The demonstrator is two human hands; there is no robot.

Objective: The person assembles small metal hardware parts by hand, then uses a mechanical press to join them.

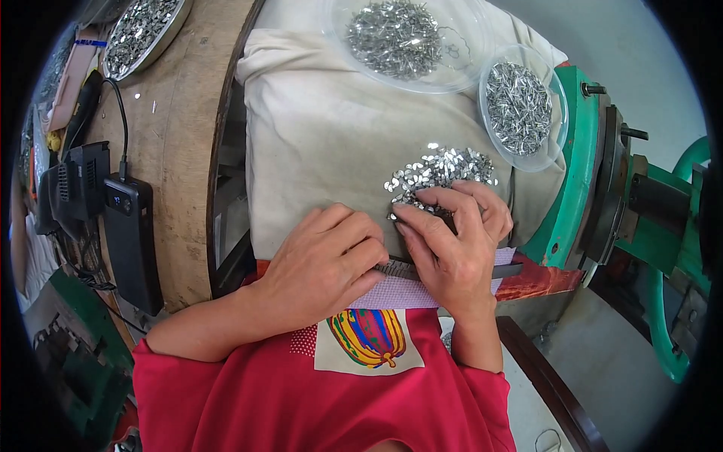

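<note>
A loose pile of small shiny metal pieces (444, 167) lies on a pale cloth (316, 135) in front of me. My right hand (461, 245) reaches to the pile's near edge, thumb and forefinger closed at a small metal piece (392, 216). Close to my body runs a narrow dark metal strip (403, 269), with a row of fine marks or small parts along it. My left hand (324, 260) curls its fingers over the strip's left end and covers that part. Beneath the strip is a lilac woven cloth (403, 295).
Two clear plastic tubs hold thin metal pins: a larger tub (459, 75) at the back and a smaller tub (559, 124) to its right. A green machine (561, 203) borders the right. On the wooden table (181, 151) at left are a black power bank (132, 241) and a metal-filled dish (169, 38).
</note>
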